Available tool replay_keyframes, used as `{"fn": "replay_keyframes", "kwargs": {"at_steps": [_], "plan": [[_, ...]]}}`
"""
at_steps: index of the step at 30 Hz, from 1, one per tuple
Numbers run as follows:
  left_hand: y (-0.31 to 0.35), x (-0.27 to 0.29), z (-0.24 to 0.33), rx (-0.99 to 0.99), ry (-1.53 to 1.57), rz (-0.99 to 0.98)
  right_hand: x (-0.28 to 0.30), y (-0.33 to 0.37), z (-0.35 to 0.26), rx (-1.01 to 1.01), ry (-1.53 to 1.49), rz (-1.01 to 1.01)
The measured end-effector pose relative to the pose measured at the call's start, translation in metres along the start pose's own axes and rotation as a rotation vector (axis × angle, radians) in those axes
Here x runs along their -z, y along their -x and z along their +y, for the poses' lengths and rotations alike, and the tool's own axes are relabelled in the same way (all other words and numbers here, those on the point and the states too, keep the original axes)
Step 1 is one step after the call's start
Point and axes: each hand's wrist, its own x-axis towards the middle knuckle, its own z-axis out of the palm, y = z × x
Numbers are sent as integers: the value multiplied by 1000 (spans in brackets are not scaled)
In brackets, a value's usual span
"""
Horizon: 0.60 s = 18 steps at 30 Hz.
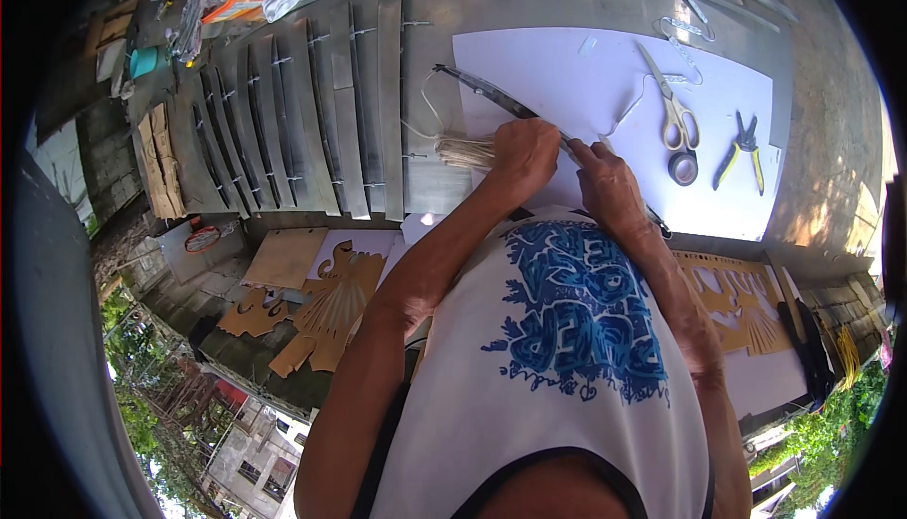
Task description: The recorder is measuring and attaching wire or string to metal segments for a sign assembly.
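A thin dark metal strip point(485, 90) lies slantwise over a white sheet point(529, 56), its lower right end showing past my right wrist. My left hand point(526, 153) is closed in a fist against the strip's near edge; what is inside the fist is hidden. Right beside that fist lies a bundle of cream string point(463, 152), and a thin strand of it loops up to the strip's far left end. My right hand point(607, 182) is closed on the strip, fingers bent over it, close to the left fist.
Scissors point(673, 108), a tape roll point(683, 168) and yellow-handled pliers point(740, 153) lie on the sheet's right side. A tape measure point(694, 4) curls behind. Several metal strips point(390, 103) stand in a row at left. Cut brown panels point(340, 297) lie below the table edge.
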Motion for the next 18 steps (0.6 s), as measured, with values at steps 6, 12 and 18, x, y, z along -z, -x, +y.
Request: {"fn": "replay_keyframes", "kwargs": {"at_steps": [6, 12, 18], "plan": [[12, -6, 2, 33, 14, 32, 1, 8, 6, 92, -9, 67], [20, 2, -6, -10, 48, 104, 2, 15, 14, 73, -72, 101], [8, -4, -15, -12, 8, -28, 6, 19, 27, 112, -122, 128]]}}
